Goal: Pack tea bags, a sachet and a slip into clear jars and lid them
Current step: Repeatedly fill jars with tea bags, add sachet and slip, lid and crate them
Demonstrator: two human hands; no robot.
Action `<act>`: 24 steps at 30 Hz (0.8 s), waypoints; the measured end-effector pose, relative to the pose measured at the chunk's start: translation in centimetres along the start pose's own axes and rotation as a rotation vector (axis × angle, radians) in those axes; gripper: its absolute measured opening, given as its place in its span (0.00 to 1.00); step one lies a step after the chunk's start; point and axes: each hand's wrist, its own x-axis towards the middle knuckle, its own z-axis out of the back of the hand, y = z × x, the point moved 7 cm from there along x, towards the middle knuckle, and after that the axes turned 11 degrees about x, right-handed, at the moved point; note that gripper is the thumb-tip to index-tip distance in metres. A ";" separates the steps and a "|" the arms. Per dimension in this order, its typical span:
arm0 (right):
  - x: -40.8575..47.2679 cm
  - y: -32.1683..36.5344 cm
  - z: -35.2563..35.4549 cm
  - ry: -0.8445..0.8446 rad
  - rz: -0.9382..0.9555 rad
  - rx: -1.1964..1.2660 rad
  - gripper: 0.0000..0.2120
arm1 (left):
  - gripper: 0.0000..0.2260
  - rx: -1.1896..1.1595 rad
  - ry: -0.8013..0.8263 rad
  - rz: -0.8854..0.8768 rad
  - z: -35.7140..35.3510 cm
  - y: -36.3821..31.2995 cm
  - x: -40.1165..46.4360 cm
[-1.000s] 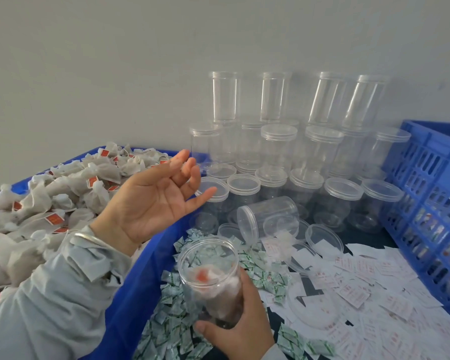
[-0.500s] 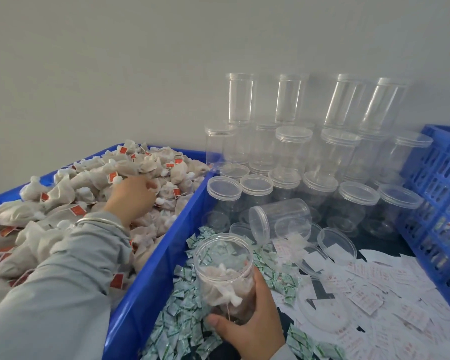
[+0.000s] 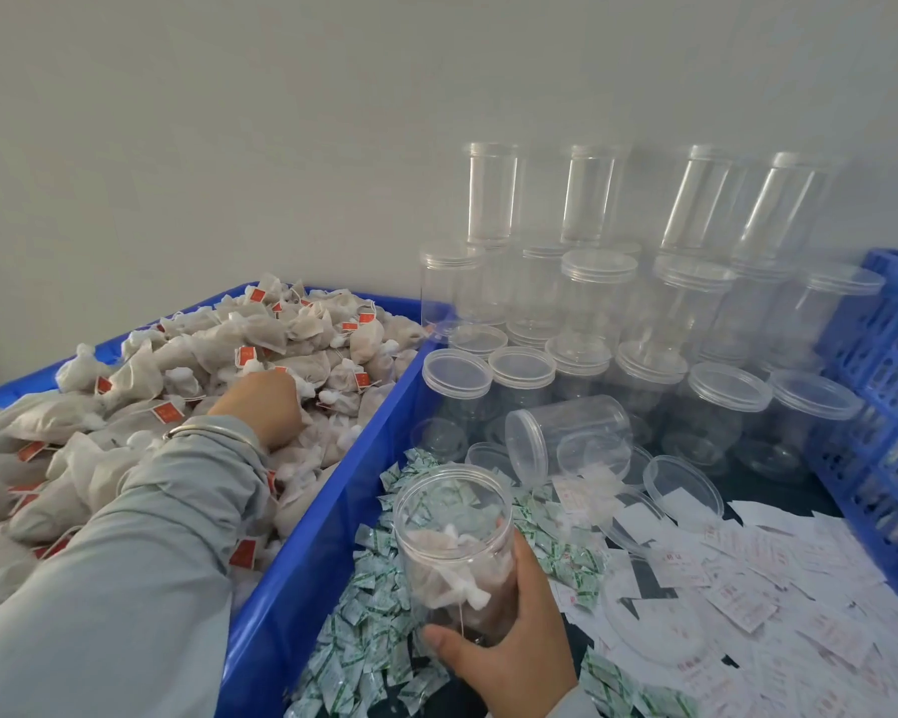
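Note:
My right hand [image 3: 509,645] grips an open clear jar [image 3: 454,531] from below and holds it upright over the sachets; a few tea bags lie inside it. My left hand [image 3: 265,406] reaches into the pile of tea bags [image 3: 260,334] in the blue bin [image 3: 327,515] on the left. Its fingers curl down into the pile around tea bags, with the fingertips hidden. Green-and-white sachets [image 3: 364,645] lie heaped beside the bin. White slips [image 3: 747,588] are spread to the right.
Stacks of lidded empty jars [image 3: 592,303] stand against the wall. One lidded jar [image 3: 566,432] lies on its side, with loose lids [image 3: 683,484] near it. A blue lattice crate [image 3: 892,406] closes off the right side.
My left hand, open in the air above the jar one second ago, has gone left and down into the tea bag pile. The jar stays in my right hand.

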 end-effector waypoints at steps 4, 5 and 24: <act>-0.1 -0.3 0.0 0.001 -0.024 0.003 0.51 | 0.06 0.054 -0.034 -0.028 1.6 -0.5 -0.6; -0.1 -0.4 0.1 -0.007 -0.027 0.006 0.50 | 0.08 0.034 -0.067 -0.049 2.2 -0.8 -0.7; -0.2 -0.2 0.4 -0.050 -0.068 0.096 0.52 | 0.07 -1.326 0.261 -0.786 8.0 -9.2 -9.7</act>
